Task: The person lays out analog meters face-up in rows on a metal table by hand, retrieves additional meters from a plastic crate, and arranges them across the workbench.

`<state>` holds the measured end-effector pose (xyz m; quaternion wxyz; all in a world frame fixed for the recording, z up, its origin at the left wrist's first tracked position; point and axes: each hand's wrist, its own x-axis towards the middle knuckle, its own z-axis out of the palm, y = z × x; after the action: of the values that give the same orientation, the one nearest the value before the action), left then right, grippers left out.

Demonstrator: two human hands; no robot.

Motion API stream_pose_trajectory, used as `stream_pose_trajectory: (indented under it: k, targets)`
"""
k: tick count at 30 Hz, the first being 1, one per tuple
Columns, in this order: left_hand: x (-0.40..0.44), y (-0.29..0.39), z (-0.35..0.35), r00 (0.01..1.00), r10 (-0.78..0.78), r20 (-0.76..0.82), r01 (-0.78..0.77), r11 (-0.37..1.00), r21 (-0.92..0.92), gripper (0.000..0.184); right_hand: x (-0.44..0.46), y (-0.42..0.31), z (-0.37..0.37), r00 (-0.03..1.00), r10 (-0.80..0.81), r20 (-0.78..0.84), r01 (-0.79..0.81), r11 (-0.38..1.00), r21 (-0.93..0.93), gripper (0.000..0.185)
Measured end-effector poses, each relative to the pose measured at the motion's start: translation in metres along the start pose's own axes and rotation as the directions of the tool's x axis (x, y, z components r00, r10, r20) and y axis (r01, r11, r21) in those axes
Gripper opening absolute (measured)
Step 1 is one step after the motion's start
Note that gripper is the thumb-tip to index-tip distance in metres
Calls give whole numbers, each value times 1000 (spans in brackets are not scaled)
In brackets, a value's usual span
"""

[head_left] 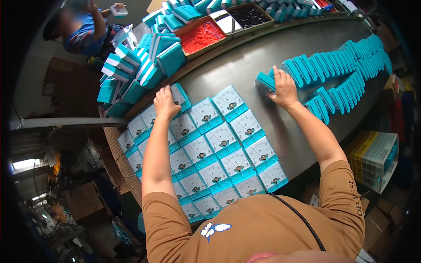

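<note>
Rows of analog panel meters (223,141) with white dial faces and teal edges lie face up in a grid before me. My left hand (165,103) is closed on a tilted panel meter (180,97) at the grid's far edge, its thumb over the near side. Farther right, my right hand (285,90) grips a teal meter (265,81) standing on edge, fingers over its top; whether a second one is in the grasp, I cannot tell. Beside that hand runs a long line of upright teal meters (320,65), with a second line (342,98) nearer to me.
A bin of small red parts (202,37) and a bin of black parts (250,17) stand along the far ledge. Teal meters are heaped (136,65) at the far left. Another person (85,33) holds a meter there. A plastic crate (372,160) stands at right.
</note>
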<state>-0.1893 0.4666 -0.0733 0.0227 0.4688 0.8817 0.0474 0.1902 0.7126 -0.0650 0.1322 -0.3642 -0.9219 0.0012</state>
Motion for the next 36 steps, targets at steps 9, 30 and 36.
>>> stream_pose_trajectory:
  k: [9,30,36]
  targets:
    - [-56,-5,46,941,-331,-74,326,943,-73,79,105,-165,38,974,184,132,-193,374,907,93]
    - [-58,1,48,922,-362,-137,361,932,-33,71,77,-146,99,877,234,420,-383,868,316,77]
    - [-57,-1,45,921,-383,-77,376,923,-84,73,3,-121,15,966,153,207,-257,622,740,60]
